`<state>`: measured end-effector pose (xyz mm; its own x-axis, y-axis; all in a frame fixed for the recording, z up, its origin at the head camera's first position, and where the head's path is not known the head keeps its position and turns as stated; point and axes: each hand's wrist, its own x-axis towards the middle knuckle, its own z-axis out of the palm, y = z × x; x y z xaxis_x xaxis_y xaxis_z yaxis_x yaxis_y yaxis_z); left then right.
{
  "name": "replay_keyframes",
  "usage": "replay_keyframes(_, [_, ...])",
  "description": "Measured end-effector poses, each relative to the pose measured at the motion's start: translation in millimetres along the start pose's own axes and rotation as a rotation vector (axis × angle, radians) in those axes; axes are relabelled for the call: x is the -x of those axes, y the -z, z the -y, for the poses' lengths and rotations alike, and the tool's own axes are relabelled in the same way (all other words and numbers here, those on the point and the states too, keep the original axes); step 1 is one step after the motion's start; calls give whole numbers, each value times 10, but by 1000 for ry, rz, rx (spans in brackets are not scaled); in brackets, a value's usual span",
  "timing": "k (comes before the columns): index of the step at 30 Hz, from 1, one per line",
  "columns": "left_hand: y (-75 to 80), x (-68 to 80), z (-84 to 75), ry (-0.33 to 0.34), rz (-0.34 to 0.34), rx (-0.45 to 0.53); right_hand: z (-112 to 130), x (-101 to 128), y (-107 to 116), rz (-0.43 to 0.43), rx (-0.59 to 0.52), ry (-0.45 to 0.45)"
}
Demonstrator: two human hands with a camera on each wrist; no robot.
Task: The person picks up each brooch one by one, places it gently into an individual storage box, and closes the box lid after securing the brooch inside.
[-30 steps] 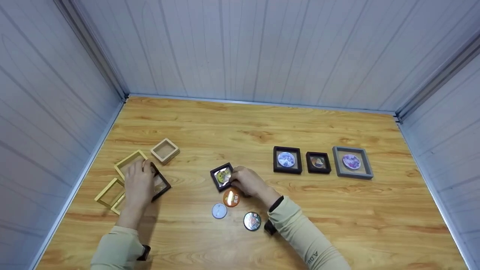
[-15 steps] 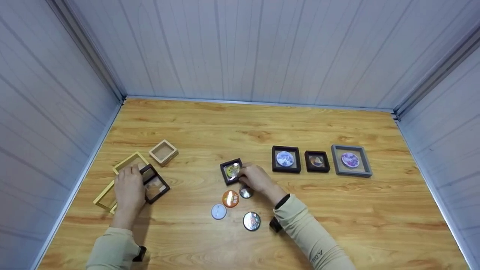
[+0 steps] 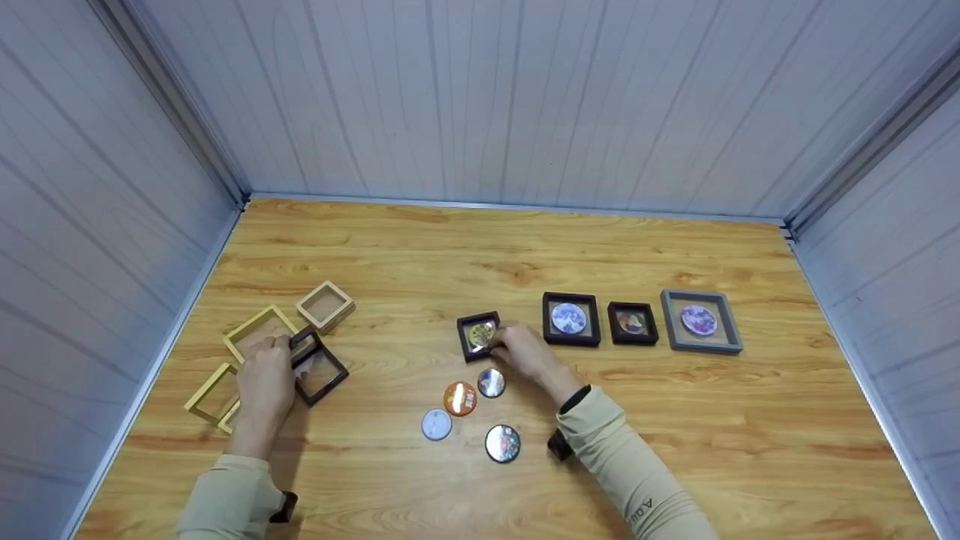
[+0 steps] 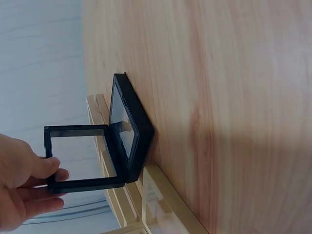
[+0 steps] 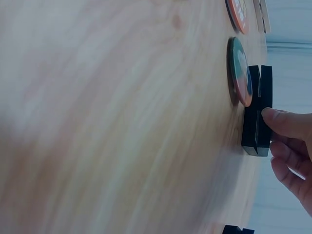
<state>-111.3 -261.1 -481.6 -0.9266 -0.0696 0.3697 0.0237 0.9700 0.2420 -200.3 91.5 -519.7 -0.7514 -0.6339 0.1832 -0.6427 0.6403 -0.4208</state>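
White, vertically ribbed wall panels (image 3: 465,97) are enclosing the glossy, yellow-brown wood-grain tabletop (image 3: 637,435). Toward its right, a square grey frame (image 3: 705,348) is lying flat. On the left, yellow rectangular frames (image 3: 250,325) are lying close together. Beside them, the person's left hand (image 3: 266,379) is pinching, between thumb and fingers, the raised half of a hinged, black, clear-windowed frame (image 3: 319,375), whose other half is lying just beside the yellow ones. A medium square black frame (image 3: 571,342) is lying near the grey one. To its left, the right hand (image 3: 525,352) is pinching the right edge of a small, black, square display frame (image 3: 464,341); whether that frame is touching the tabletop, I cannot tell. A small square cream frame (image 3: 337,314) is lying near the yellow ones. Among the round badges, a dark-rimmed, shiny badge (image 3: 502,443) is lying nearest the person, an orange badge (image 3: 460,398) is lying between a pale lilac badge (image 3: 436,424) and a dark, multicoloured badge (image 3: 491,382), and a yellow badge (image 3: 481,334) is sitting inside the right hand's frame.
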Motion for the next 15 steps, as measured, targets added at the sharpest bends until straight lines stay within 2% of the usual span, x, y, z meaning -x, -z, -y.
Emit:
replay_keyframes(9, [-95, -43, -127, -27, -50, 74, -48, 22, 30, 0, 7, -85])
replay_keyframes(15, [-177, -59, -250, -47, -53, 129, -79, 31, 52, -27, -4, -88])
